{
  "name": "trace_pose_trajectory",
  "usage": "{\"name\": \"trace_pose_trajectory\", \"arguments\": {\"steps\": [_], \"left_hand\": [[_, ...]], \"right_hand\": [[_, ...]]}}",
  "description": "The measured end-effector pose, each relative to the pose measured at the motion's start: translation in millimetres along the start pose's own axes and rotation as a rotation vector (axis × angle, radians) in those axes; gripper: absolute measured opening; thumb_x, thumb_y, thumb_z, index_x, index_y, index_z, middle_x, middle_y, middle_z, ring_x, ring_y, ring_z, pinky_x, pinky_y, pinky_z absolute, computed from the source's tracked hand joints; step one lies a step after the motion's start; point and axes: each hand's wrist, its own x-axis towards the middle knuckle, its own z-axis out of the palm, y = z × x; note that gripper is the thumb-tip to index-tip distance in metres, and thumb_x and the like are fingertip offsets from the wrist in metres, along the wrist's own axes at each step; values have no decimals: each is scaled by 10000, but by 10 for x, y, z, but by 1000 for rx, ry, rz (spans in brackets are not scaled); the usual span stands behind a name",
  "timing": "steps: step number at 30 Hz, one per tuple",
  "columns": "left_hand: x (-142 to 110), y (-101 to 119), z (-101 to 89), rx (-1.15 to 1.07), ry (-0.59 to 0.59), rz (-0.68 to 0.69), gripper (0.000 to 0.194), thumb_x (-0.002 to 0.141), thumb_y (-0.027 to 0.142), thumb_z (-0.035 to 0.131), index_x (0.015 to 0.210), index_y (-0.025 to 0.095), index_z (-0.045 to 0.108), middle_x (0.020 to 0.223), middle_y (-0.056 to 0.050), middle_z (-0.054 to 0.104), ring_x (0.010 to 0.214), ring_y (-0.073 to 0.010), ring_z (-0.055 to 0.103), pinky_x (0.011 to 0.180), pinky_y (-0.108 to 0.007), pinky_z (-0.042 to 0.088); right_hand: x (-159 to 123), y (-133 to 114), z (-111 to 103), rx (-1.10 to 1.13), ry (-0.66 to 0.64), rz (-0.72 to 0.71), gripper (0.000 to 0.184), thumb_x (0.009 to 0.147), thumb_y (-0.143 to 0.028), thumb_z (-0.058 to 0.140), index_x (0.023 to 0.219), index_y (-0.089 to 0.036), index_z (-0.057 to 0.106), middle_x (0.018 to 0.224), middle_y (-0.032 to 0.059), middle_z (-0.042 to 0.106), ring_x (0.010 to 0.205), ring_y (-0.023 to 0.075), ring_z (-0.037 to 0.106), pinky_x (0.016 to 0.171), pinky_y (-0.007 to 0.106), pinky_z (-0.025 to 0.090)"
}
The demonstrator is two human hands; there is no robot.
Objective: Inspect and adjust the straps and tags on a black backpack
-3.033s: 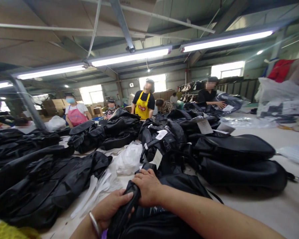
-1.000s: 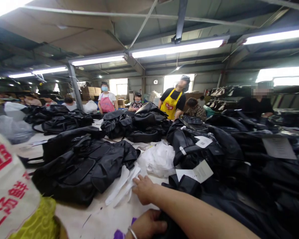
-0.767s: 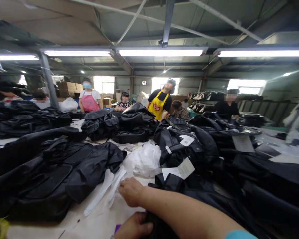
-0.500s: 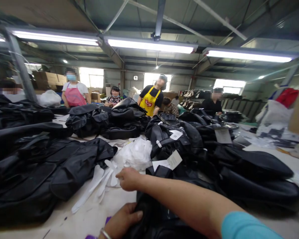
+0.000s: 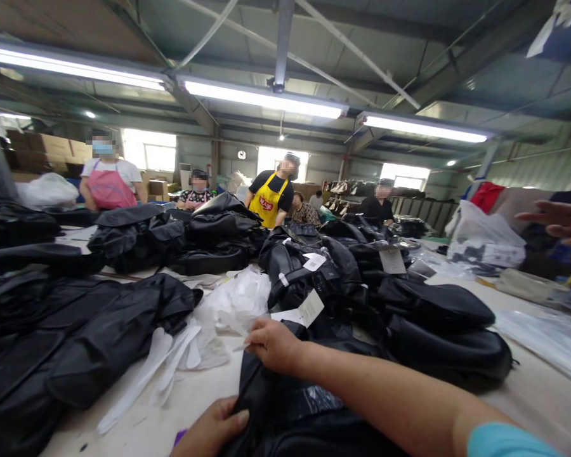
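A black bag lies on the table right in front of me. My left hand grips its near left edge, thumb on top. My right hand reaches across the bag's far end with its fingers pinched together. A small white sliver shows at the fingertips, beside crumpled white paper. Several flat white strips lie on the table to the left of my right hand. A white hang tag sticks up just behind that hand.
Heaps of black bags cover the table: a big pile at left, stuffed ones at right, more further back. Several people stand across the table, one in a yellow apron. Another person's hand enters at the right edge.
My right hand reached left to the white strips, then drew back over the bag with its fingers pinched. My left hand kept hold of the bag. The view swung left and back to the right.
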Motion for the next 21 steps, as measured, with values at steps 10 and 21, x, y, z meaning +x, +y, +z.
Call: {"name": "trace_pose_trajectory", "arguments": {"steps": [10, 21], "left_hand": [[-40, -39, 11, -144, 61, 0, 547, 654, 550, 832, 924, 93, 700, 682, -49, 673, 543, -120, 574, 546, -216, 400], [-43, 256, -54, -128, 182, -12, 482, 686, 534, 818, 824, 96, 672, 638, -33, 666, 439, -59, 493, 419, -167, 291]], "right_hand": [[-375, -227, -248, 319, -61, 210, 224, 959, -256, 470, 1056, -191, 662, 881, 35, 717, 789, 172, 652, 728, 264, 481], [-628, -280, -227, 495, -482, 628, 153, 639, -66, 554, 557, -181, 612, 395, -55, 521, 359, 102, 467, 384, 191, 340]]}}
